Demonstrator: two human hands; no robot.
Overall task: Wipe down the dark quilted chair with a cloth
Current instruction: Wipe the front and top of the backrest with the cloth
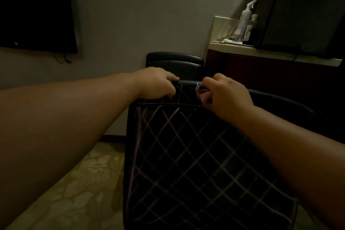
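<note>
Two hands were up on the top edge of the dark quilted chair (196,155), which stood on the patterned carpet (78,183) right in front of us, its diamond-stitched back facing the camera. Left hand (156,84) gripped the top rail, fingers curled over it. Right hand (224,93) was clenched round a bunched cloth (200,92) and pressed it against the same rail, just beside the left; only a small pale scrap of cloth showed between the fingers. Second dark chair (175,63) stood behind the first, against the wall. We saw a counter (261,49) at right rear; near its left end stood a spray bottle (244,18) and a smaller bottle (252,24), close together. Dark screen (35,9) hung on the wall at upper left. Light was dim, so finer detail was unreadable.
</note>
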